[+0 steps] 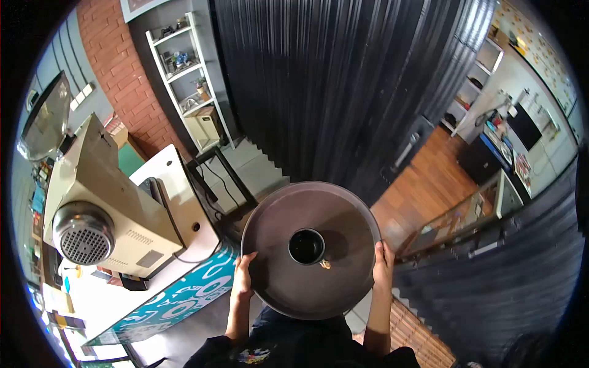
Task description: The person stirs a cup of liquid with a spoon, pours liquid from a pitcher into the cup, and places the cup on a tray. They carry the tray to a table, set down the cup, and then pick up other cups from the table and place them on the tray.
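Observation:
A round brown serving tray (276,285) is held level in front of my body. My left hand (243,273) grips its left rim, thumb over the top edge. On the opposite side, my right hand (383,264) is closed around the right rim. Near the tray's middle stands a black cup (306,246) with a dark inside. Right beside the cup lies a small crumpled tan scrap (325,264).
A cream coffee grinder-like machine (110,202) stands on a white counter (190,242) to the left. Ahead is a dark pleated folding door (319,92). Beyond its handle (408,150), wooden floor (423,178) leads to a cluttered desk (500,147). A white ladder shelf (190,73) stands behind.

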Tool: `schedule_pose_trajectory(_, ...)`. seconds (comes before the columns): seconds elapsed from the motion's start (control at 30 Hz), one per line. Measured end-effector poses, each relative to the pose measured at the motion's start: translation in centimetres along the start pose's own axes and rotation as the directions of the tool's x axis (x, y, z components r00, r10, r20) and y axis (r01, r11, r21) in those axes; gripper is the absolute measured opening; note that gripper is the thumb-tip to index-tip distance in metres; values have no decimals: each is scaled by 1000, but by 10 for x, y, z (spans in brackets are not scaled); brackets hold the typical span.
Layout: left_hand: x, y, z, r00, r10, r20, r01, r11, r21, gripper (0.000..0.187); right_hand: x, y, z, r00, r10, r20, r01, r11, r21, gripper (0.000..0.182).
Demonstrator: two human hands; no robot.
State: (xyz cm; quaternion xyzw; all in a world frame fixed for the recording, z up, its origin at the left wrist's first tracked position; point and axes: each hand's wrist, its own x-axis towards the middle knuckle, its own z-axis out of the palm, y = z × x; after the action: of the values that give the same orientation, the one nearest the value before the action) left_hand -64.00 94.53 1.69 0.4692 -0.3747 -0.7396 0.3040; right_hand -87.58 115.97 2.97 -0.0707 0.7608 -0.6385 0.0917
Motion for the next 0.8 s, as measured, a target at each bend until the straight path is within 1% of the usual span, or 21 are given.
schedule_pose_trajectory(0.03, 16, 0, 10, 998, 59, 15, -59, 998, -21, 31, 27, -3, 6, 1000, -19, 21, 19, 1000, 7, 38)
schedule_pose_trajectory(0.07, 25, 0, 20, 992, 127, 7, -127, 991, -48, 32, 54, -1, 10, 993, -17, 117, 19, 1000, -16, 42)
schedule_pose_trajectory(0.1, 33, 3, 28, 992, 126, -13, -127, 991, -54, 32, 69, -5, 13, 977, 5, 212, 6, 999, -51, 46)
schedule_pose_trajectory(0.13, 41, 6, 35, 991, 112, -69, -113, 994, -12, 33, 82, -10, 25, 982, -54, 180, 53, 999, 12, 42)
schedule_pose_trajectory(0.17, 48, 8, 41, 987, 103, -125, -101, 995, 23, 35, 98, -5, 32, 977, -52, 206, 53, 999, 1, 42)
schedule_pose_trajectory(0.23, 66, 13, 51, 982, 134, -134, -138, 990, -28, 37, 139, 7, 57, 980, -99, 172, 107, 994, -36, 36)
schedule_pose_trajectory(0.27, 79, 12, 53, 977, 141, -161, -148, 988, -33, 38, 146, -29, 68, 939, -122, 320, 129, 992, 1, 30)
schedule_pose_trajectory(0.3, 90, 16, 58, 971, 147, -187, -157, 987, -37, 38, 163, -29, 81, 931, -129, 341, 137, 991, 1, 30)
schedule_pose_trajectory(0.37, 110, 24, 67, 955, 157, -251, -177, 982, -61, 40, 194, -24, 108, 909, -193, 370, 201, 979, 18, 29)
schedule_pose_trajectory(0.4, 118, 34, 73, 952, 132, -275, -159, 984, -78, 42, 203, -35, 123, 893, -200, 403, 189, 980, 68, 28)
schedule_pose_trajectory(0.47, 139, 56, 84, 946, 85, -314, -127, 985, -114, 46, 229, -31, 151, 881, -186, 436, 175, 982, 65, 28)
schedule_pose_trajectory(0.5, 151, 66, 89, 942, 89, -323, -133, 984, -119, 46, 244, -27, 169, 875, -174, 452, 161, 985, 66, 28)
schedule_pose_trajectory(0.53, 163, 76, 93, 941, 84, -327, -139, 979, -146, 46, 255, -23, 192, 911, -181, 370, 167, 983, 70, 29)
schedule_pose_trajectory(0.57, 176, 83, 95, 940, 78, -332, -141, 975, -172, 47, 264, -20, 205, 908, -181, 379, 167, 984, 70, 29)
schedule_pose_trajectory(0.6, 193, 89, 93, 924, 100, -370, -140, 987, -83, 48, 266, -40, 221, 898, -184, 399, 182, 982, 44, 29)
schedule_pose_trajectory(0.63, 213, 94, 92, 922, 106, -372, -150, 985, -90, 48, 276, -55, 238, 888, -195, 417, 205, 979, 21, 30)
schedule_pose_trajectory(0.67, 233, 97, 91, 924, 96, -371, -158, 977, -140, 48, 293, -51, 254, 862, -224, 456, 242, 970, 20, 30)
schedule_pose_trajectory(0.7, 252, 106, 93, 926, 84, -368, -163, 968, -189, 48, 306, -53, 267, 845, -157, 511, 214, 975, -54, 33)
schedule_pose_trajectory(0.73, 265, 118, 98, 909, 58, -412, -148, 970, -190, 41, 314, -54, 287, 872, -143, 469, 201, 977, -76, 38)
schedule_pose_trajectory(0.77, 278, 123, 98, 907, 49, -419, -143, 970, -196, 41, 318, -54, 304, 896, -122, 427, 182, 978, -102, 44)
schedule_pose_trajectory(0.8, 291, 127, 94, 911, 54, -410, -151, 966, -208, 36, 320, -65, 318, 892, -125, 435, 188, 977, -103, 44)
